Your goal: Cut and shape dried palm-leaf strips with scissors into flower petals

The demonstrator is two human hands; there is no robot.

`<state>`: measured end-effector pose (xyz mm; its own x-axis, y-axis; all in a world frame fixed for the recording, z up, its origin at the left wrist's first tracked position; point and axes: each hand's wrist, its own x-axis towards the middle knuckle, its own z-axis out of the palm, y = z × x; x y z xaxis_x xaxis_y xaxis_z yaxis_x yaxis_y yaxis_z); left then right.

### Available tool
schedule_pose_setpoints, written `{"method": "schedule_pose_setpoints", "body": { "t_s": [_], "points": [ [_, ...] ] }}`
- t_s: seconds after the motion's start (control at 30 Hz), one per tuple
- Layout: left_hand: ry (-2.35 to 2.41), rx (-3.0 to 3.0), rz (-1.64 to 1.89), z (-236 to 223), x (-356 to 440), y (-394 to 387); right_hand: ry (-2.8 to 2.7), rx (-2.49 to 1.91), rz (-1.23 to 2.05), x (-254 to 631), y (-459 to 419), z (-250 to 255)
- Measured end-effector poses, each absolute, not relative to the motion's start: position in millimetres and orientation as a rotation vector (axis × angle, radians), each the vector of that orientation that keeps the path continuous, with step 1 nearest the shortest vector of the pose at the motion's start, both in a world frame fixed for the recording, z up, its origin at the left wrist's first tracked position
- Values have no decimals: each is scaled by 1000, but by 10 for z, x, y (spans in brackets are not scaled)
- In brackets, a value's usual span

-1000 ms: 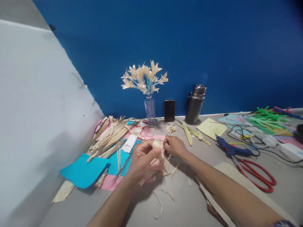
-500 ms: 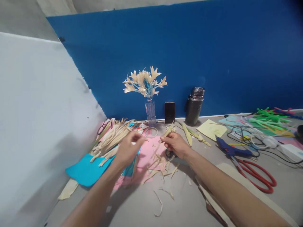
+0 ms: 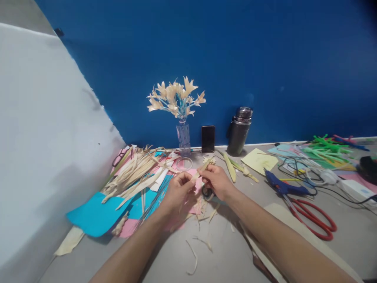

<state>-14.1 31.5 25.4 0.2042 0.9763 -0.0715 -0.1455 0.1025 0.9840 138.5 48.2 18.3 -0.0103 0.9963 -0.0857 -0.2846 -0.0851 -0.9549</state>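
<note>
Over the middle of the table, my left hand (image 3: 180, 189) pinches the near end of a pale dried husk strip (image 3: 198, 175). My right hand (image 3: 218, 181) grips the same strip farther along, its fingers curled; a frayed pale bunch shows just beyond them. Beneath my right hand sits a dark round object (image 3: 207, 193), partly covered, which I cannot make out. Pink paper (image 3: 193, 172) and thin husk scraps (image 3: 212, 212) lie below both hands. To the left is a pile of long husk strips (image 3: 138, 169) by blue sheets (image 3: 91, 216).
At the back stand a clear vase (image 3: 183, 137) of pale flowers (image 3: 176, 96), a phone (image 3: 208, 138) and a dark flask (image 3: 240, 131). A tape ring (image 3: 184, 158) lies before the vase. A blue glue gun (image 3: 284, 184), red-handled scissors (image 3: 316, 220) and green pipe cleaners (image 3: 326, 147) are right.
My left hand has moved right and closed on the strip beside my right hand. The view has shifted slightly, baring more of the husk pile and blue sheets.
</note>
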Motion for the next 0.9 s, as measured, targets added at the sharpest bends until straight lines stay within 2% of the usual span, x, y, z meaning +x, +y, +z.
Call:
{"method": "schedule_pose_setpoints", "body": {
  "t_s": [0.23,0.43,0.53,0.73,0.83,0.9],
  "points": [
    [932,1022,1025,253,-153,263,-1040,-1036,1417,1359,431,157],
    [868,870,859,270,-240,315,-803,-817,1662,1446,463,284],
    [703,682,743,250,-266,357,-718,-751,1618,1503,481,331],
    [482,582,630,200,-212,299,-1082,-878,1756,1389,389,205],
    [633,683,702,192,-187,267,-1114,-842,1667,1375,396,158],
    [778,760,867,216,-190,272,-1081,-865,1562,1391,413,174]
  ]
}}
